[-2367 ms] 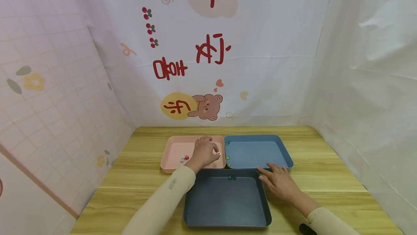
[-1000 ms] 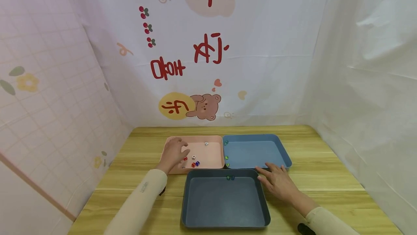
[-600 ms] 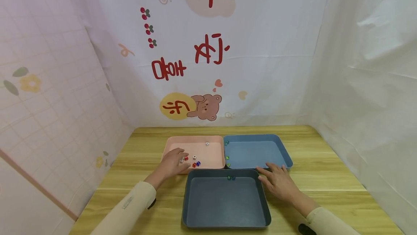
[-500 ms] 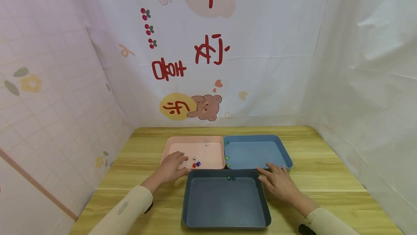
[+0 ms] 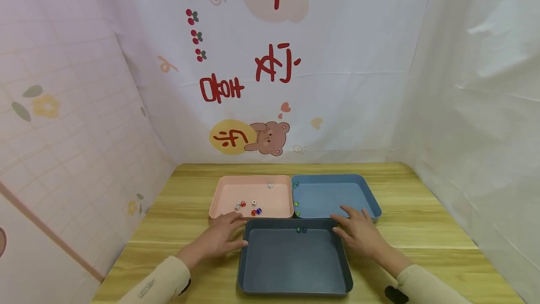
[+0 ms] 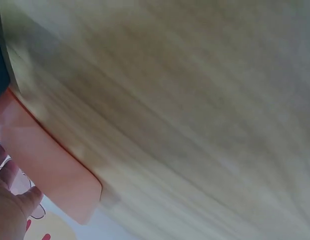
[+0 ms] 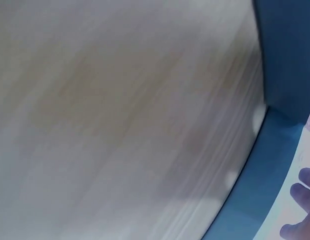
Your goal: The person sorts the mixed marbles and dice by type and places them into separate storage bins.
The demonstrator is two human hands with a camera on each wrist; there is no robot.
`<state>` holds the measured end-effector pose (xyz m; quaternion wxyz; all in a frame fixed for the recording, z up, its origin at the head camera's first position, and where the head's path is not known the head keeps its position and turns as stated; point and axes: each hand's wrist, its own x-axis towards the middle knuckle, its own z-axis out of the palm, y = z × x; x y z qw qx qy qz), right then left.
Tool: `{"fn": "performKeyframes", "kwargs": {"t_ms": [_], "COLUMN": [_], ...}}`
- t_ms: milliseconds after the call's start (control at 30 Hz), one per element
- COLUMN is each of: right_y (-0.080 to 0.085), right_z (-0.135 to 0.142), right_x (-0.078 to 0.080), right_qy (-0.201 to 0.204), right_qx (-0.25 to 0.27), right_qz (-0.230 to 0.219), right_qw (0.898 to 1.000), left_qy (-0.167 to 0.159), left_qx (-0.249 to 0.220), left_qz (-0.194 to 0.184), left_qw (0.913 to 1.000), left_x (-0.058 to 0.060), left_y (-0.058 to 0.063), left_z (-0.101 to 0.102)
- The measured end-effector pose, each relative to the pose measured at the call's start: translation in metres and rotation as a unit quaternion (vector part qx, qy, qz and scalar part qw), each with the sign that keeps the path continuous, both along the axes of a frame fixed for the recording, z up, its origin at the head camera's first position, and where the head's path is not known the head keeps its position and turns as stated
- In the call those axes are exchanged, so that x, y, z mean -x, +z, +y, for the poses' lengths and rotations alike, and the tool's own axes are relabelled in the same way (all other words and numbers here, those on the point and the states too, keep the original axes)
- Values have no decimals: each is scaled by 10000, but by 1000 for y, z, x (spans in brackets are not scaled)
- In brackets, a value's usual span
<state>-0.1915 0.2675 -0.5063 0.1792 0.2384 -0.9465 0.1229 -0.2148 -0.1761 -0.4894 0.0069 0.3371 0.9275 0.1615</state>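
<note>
Several dice lie in the pink tray (image 5: 229, 189): a white die (image 5: 270, 185) at the back right, a white die (image 5: 254, 203) near the middle, a red die (image 5: 243, 203) by white ones at the left, and a red die (image 5: 253, 212) next to a blue die (image 5: 259, 211) at the front. My left hand (image 5: 219, 239) holds nothing, its fingers spread by the pink tray's front edge and the dark tray's left rim. My right hand (image 5: 360, 233), also spread and holding nothing, lies by the front of the blue tray (image 5: 333, 191). Both wrist views show fingertips beside tray walls.
The dark tray (image 5: 295, 264) stands in front of the other two and has two small green-blue pieces (image 5: 301, 230) at its back. Several small green pieces (image 5: 296, 203) lie along the blue tray's left side. The wooden table (image 5: 426, 229) meets cloth-covered walls (image 5: 358, 84).
Earlier my left hand pinched a white die over the pink tray. It has let go, swept left, and drawn back in front of the tray. My right hand has hardly moved.
</note>
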Motion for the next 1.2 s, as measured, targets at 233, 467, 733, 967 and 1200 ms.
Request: {"fn": "performKeyframes", "kwargs": {"t_ms": [233,467,733,967,1200], "right_y": [5,3,-1,-2,-3], "right_z": [-24,-37,-44,-51,-55], "right_x": [3,5,11,16,20], "right_qy": [373,413,490,568,698], "right_qx": [55,-88,-92,-73,-62], "right_qz": [41,-518,-771,-978,-947], "right_qw": [9993,9978,9958,9936,9930], "left_qy": [-20,-222,-371,-296,-227], "left_qx": [185,397,154,174,181], "left_qz": [152,470,491,434,266], "left_qw": [9997,9979,9980,9985,9992], "left_x": [-6,-8,-9,-10,-12], "left_y": [1,-4,-9,-9,-6], "left_z": [-3,-4,-6,-5,-4]}}
